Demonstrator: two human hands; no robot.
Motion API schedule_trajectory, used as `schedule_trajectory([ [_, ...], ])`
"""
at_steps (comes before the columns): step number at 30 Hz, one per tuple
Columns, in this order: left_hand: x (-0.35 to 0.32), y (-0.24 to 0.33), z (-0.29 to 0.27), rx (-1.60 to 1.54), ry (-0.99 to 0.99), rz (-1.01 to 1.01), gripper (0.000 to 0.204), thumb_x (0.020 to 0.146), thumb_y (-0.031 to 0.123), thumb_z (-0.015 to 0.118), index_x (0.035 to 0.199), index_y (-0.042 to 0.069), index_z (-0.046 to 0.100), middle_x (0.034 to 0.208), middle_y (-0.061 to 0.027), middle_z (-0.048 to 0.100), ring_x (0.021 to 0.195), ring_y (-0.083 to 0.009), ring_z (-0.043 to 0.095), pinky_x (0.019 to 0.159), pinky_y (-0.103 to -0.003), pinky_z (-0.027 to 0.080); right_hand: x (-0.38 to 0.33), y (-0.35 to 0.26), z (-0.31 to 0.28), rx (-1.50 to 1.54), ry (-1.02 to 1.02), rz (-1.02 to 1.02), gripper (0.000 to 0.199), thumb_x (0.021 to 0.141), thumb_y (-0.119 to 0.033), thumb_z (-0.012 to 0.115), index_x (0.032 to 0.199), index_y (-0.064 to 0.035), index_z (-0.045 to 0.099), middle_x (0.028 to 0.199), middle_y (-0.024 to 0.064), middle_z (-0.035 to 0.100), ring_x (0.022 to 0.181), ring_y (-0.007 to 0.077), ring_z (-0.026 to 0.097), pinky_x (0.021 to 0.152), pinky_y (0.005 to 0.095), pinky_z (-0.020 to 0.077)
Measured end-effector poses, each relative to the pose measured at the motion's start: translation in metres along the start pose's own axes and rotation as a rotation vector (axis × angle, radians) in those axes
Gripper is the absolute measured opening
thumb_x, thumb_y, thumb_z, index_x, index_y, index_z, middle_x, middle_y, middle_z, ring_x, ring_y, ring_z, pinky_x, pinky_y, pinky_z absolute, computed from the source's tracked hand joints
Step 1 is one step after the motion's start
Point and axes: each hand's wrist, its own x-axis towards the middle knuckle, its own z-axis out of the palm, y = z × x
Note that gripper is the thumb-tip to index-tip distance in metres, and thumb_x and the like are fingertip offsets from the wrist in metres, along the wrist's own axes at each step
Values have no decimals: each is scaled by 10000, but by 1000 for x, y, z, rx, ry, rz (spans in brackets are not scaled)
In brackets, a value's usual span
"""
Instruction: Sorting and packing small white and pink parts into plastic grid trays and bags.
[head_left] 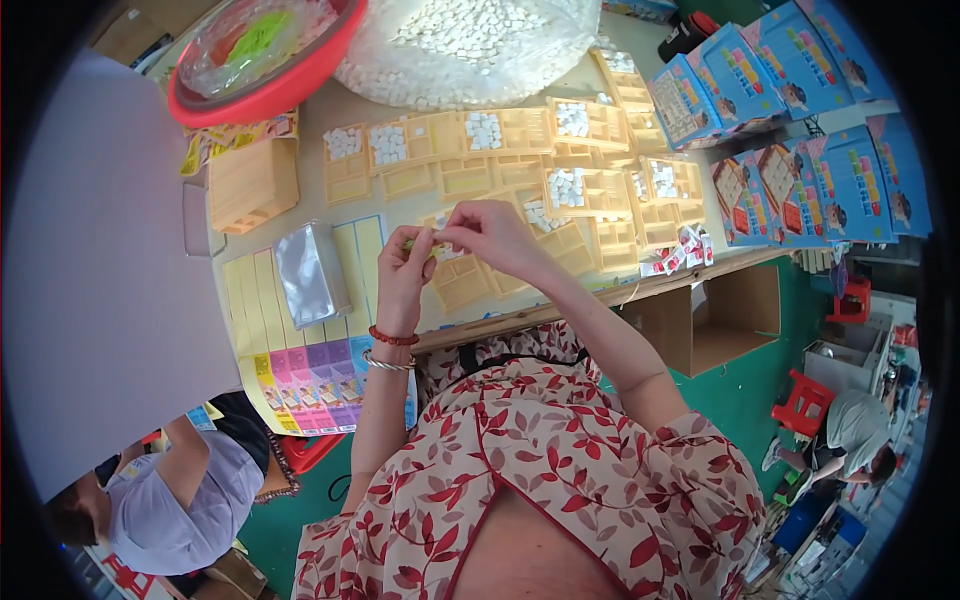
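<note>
My left hand [402, 268] and my right hand [492, 236] meet over the near side of the table, both with fingers pinched together. A small yellow-green bit shows between the left fingers, too small to name. The right fingertips touch the left ones, and whatever they pinch is hidden. Just beyond and below the hands lie light wooden compartment trays [460, 285], some partly covered by the right hand. Several trays farther back hold small white pieces [483, 131] in one compartment.
A red basin [270, 112] and a large clear bag of white pieces [460, 50] stand at the back. At left are a wooden box stack [252, 185], a clear plastic-wrapped pack [311, 272] and printed sheets [262, 300]. Blue boxes [785, 75] crowd the right. Two people sit nearby.
</note>
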Motion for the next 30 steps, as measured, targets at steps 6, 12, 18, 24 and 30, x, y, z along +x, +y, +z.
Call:
schedule_trajectory([
  [6, 6, 2, 7, 36, 36, 77, 111, 902, 163, 554, 858, 61, 545, 764, 17, 560, 499, -17, 317, 434, -180, 219, -10, -1, -1, -242, 28, -90, 175, 843, -153, 584, 783, 11, 574, 612, 82, 578, 566, 147, 553, 548, 284, 433],
  [12, 14, 11, -5, -118, 132, 89, 88, 916, 146, 524, 910, 67, 562, 859, -23, 559, 546, -35, 352, 467, -159, 276, 2, 10, -73, -610, 476, -343, 132, 837, -117, 558, 816, 12, 542, 716, 170, 588, 674, 314, 582, 587, 386, 442],
  [18, 14, 18, 7, -192, -12, 11, 124, 930, 167, 499, 934, 59, 562, 875, -35, 554, 559, -45, 372, 485, -162, 303, 57, 45, -112, -990, 780, -285, 104, 833, -106, 569, 783, -20, 537, 739, 144, 580, 690, 301, 578, 601, 392, 450],
  [24, 2, 20, 15, -206, 30, -69, 142, 935, 197, 492, 910, 67, 543, 769, 6, 540, 512, -32, 323, 446, -171, 237, 36, 17, -80, -633, 617, -356, 138, 822, -157, 624, 850, -28, 586, 739, 77, 586, 654, 185, 563, 587, 293, 454],
  [30, -4, 6, 8, -57, -52, -32, 109, 929, 172, 501, 905, 69, 524, 765, 4, 537, 516, -27, 326, 444, -171, 235, -17, 2, -4, 43, 55, -145, 141, 837, -157, 635, 888, -29, 607, 735, -16, 598, 640, 41, 525, 586, 205, 435],
])
